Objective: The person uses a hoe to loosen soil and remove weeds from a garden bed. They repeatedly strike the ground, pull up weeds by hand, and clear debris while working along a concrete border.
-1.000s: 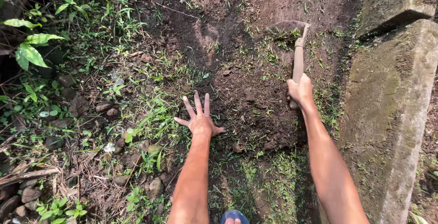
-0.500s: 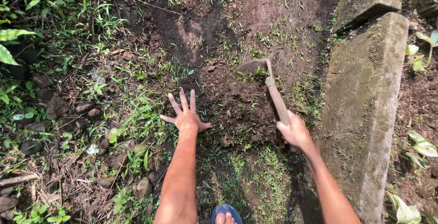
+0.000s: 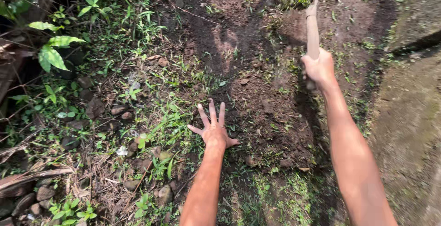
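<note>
— Right hand (image 3: 318,68)?
— Clamped on the hoe (image 3: 307,12) handle, blade at the bare soil's (image 3: 257,69) far edge, perhaps just touching.
— Left hand (image 3: 213,131)?
— Fingers spread, empty, flat on soil beside grass (image 3: 170,125).

open: bare soil (image 3: 257,69) centre | blocked: stones (image 3: 94,108) and weeds (image 3: 165,125) left, concrete slab (image 3: 409,129) right
</note>
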Demonstrator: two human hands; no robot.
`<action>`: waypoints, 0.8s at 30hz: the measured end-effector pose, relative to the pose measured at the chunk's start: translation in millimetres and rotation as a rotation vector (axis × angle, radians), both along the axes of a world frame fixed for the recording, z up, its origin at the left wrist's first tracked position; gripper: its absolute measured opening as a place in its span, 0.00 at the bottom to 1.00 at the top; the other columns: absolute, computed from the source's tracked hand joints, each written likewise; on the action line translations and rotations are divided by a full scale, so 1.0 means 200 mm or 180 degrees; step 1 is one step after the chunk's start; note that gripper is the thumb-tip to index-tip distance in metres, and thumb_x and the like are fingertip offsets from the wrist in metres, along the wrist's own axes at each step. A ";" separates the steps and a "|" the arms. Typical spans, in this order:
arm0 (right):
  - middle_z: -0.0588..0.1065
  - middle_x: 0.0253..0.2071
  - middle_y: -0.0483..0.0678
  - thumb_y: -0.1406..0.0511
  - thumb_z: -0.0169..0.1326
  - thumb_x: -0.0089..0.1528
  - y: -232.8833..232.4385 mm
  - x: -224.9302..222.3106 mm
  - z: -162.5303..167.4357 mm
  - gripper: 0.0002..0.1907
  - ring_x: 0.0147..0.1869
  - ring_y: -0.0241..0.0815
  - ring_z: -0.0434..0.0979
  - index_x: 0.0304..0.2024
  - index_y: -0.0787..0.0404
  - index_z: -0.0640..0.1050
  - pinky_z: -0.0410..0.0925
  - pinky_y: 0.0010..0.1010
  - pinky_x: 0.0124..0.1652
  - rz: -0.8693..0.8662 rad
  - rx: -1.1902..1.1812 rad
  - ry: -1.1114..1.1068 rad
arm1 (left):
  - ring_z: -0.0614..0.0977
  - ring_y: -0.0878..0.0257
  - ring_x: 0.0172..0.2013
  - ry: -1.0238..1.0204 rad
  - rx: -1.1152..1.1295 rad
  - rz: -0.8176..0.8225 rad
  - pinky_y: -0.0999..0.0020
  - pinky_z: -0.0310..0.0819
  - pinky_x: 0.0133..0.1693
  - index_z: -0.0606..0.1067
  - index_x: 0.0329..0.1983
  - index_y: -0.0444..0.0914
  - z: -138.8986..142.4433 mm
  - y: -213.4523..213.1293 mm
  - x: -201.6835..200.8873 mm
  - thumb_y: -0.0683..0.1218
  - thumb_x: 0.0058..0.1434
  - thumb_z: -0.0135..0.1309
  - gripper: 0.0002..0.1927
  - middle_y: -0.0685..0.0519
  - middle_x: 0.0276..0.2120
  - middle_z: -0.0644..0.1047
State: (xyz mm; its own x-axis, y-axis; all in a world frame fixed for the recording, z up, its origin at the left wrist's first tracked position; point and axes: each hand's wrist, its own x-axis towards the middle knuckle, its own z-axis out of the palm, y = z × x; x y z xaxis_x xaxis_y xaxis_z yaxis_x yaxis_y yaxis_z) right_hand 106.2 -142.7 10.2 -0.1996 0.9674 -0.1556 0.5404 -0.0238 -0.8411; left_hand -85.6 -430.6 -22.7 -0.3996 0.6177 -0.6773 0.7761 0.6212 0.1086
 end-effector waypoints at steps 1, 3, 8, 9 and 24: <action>0.73 0.25 0.44 0.68 0.55 0.62 0.07 -0.08 -0.02 0.06 0.23 0.35 0.73 0.39 0.66 0.73 0.67 0.32 0.21 -0.0088 -0.0223 0.0402 | 0.21 0.42 0.74 -0.0008 -0.0022 0.0001 0.10 0.38 0.58 0.30 0.79 0.64 0.00 0.00 0.00 0.71 0.36 0.73 0.79 0.58 0.78 0.23; 0.75 0.25 0.45 0.69 0.54 0.63 0.18 -0.19 -0.07 0.05 0.23 0.36 0.75 0.37 0.67 0.74 0.68 0.32 0.20 -0.0080 -0.0052 -0.0095 | 0.21 0.40 0.73 0.0025 -0.0099 -0.0045 0.10 0.38 0.58 0.29 0.79 0.63 -0.01 0.02 -0.01 0.72 0.35 0.73 0.79 0.56 0.78 0.23; 0.73 0.23 0.48 0.69 0.53 0.66 0.22 -0.28 -0.22 0.09 0.22 0.38 0.74 0.36 0.72 0.74 0.69 0.32 0.20 -0.0049 -0.0684 -0.0126 | 0.20 0.37 0.72 -0.0026 -0.0232 -0.0107 0.09 0.37 0.57 0.28 0.78 0.62 -0.06 0.03 -0.01 0.73 0.36 0.72 0.79 0.55 0.78 0.23; 0.73 0.23 0.47 0.69 0.52 0.65 0.20 -0.26 -0.24 0.07 0.22 0.37 0.74 0.37 0.71 0.74 0.69 0.32 0.19 -0.0008 -0.0589 -0.0085 | 0.20 0.36 0.72 -0.0012 -0.0238 -0.0132 0.09 0.38 0.57 0.28 0.78 0.62 -0.06 0.02 -0.01 0.73 0.36 0.71 0.79 0.54 0.78 0.23; 0.75 0.23 0.51 0.66 0.52 0.62 -0.33 0.35 -0.19 0.13 0.21 0.41 0.75 0.45 0.70 0.73 0.69 0.37 0.22 0.0638 -0.0493 -0.1039 | 0.20 0.40 0.73 0.0064 -0.0244 -0.0106 0.12 0.38 0.59 0.26 0.78 0.63 0.00 0.03 0.01 0.72 0.37 0.72 0.79 0.57 0.77 0.21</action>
